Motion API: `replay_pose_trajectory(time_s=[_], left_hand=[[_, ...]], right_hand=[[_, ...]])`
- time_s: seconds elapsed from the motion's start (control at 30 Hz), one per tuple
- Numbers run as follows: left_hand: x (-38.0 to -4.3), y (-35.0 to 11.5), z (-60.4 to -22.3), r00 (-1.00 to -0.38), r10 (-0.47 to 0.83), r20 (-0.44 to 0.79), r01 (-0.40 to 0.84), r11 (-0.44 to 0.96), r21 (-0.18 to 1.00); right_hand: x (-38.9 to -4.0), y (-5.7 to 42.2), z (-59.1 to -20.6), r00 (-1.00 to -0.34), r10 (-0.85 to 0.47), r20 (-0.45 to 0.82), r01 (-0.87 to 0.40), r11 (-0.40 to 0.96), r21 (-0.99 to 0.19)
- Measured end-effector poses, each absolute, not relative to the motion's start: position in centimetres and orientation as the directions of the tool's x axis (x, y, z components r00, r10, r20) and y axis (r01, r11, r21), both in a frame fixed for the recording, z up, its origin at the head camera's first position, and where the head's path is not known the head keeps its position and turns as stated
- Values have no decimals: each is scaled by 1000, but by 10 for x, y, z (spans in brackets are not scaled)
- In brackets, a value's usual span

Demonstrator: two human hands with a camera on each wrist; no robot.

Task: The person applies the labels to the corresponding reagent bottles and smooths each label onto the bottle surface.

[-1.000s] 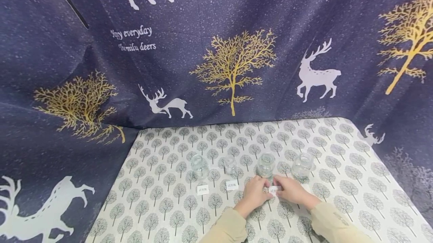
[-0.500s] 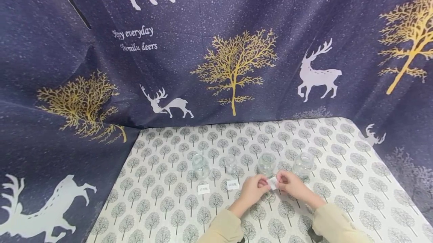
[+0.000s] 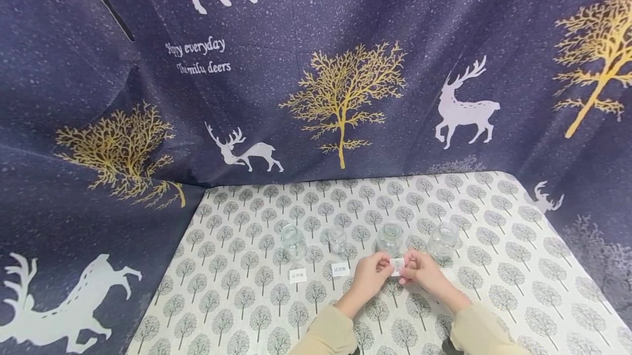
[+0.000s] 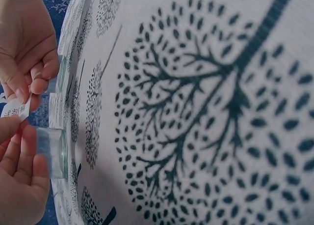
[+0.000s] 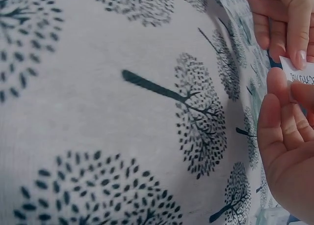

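Observation:
A small white paper label (image 3: pixel 396 266) with printed characters is stretched between my two hands, in front of a clear glass jar (image 3: pixel 390 238). My left hand (image 3: pixel 367 276) pinches its left end between thumb and fingertips. At the other end, my right hand (image 3: pixel 428 275) pinches it the same way. Both wrist views show the label (image 4: pixel 16 108) off the cloth, with fingertips covering part of it. Another glass jar (image 3: pixel 443 238) stands just beyond my right hand. Part of a white label (image 3: pixel 447 274) shows beside that hand.
To the left stand a glass jar (image 3: pixel 294 242) and a smaller glass bottle (image 3: pixel 338 238). White labels, one (image 3: pixel 298 275) before the jar and one (image 3: pixel 340 269) before the bottle, lie on the tree-print tablecloth (image 3: pixel 237 289). A dark blue deer-print curtain (image 3: pixel 247 97) hangs behind.
The label and both hands have moved slightly away from me, toward the jar. Half a second ago the label was tilted between the fingers; now it looks nearly level.

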State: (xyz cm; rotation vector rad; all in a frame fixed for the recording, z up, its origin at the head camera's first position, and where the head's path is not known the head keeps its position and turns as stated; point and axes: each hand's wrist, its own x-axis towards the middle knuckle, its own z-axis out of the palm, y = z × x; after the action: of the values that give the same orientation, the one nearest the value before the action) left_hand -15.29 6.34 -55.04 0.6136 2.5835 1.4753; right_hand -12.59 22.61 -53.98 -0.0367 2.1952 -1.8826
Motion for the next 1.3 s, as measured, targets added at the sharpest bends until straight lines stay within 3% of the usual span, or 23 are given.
replay_pose_trajectory(time_s=[0.17,0.43,0.53,1.3], left_hand=[[-154,63,-553,-915,384,123,297,436,849],[-154,60,-551,-924,364,121,279,422,862],[-154,60,-551,-922,369,119,280,422,863],[-154,58,-553,-884,437,167,378,459,804]], right_hand=[[-123,228,-540,-978,-161,-132,105,165,-981],[-123,229,-534,-994,-58,98,-113,376,-920],[-124,228,-533,-990,-64,127,-142,443,-885],[-126,226,-533,-975,-202,95,-173,412,-895]])
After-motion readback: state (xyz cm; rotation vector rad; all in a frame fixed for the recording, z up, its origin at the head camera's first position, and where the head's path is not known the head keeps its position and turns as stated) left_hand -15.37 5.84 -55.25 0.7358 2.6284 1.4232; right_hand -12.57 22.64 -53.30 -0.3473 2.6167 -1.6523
